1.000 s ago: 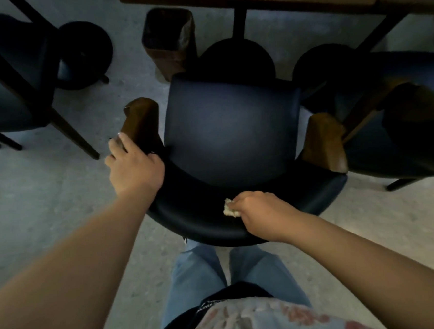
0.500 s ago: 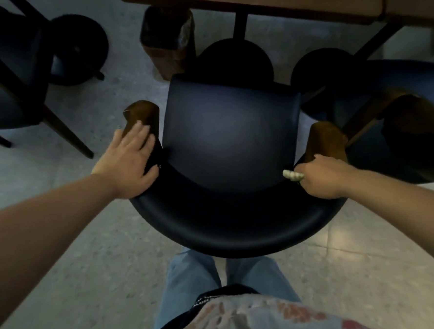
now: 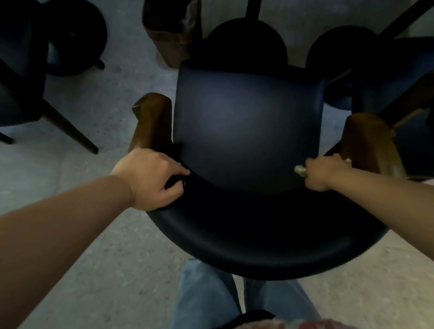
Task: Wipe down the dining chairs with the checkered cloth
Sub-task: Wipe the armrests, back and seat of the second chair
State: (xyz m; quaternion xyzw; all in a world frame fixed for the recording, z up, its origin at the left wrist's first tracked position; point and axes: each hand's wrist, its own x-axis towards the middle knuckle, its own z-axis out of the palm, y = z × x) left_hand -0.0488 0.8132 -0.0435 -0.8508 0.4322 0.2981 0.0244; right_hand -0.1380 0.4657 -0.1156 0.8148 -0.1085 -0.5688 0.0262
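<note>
The balled-up pale cloth [image 3: 300, 170] sits clenched in the right hand [image 3: 322, 172], at the right end of the dark padded curved chair backrest [image 3: 253, 228] beside the brown wooden armrest [image 3: 369, 142]. The left hand [image 3: 152, 178] grips the rail's other end. Best to keep that brace firm and drag the cloth flat onto the wood.

Bare forearms [image 3: 61, 219], light-blue jeans [image 3: 204, 300]

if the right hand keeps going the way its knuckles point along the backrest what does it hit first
Most likely the wooden armrest on that side: the right hand, gripping the cloth, sits on the chair's curved backrest right beside the armrest's near end. Depth is unclear, so it may already touch.
</note>
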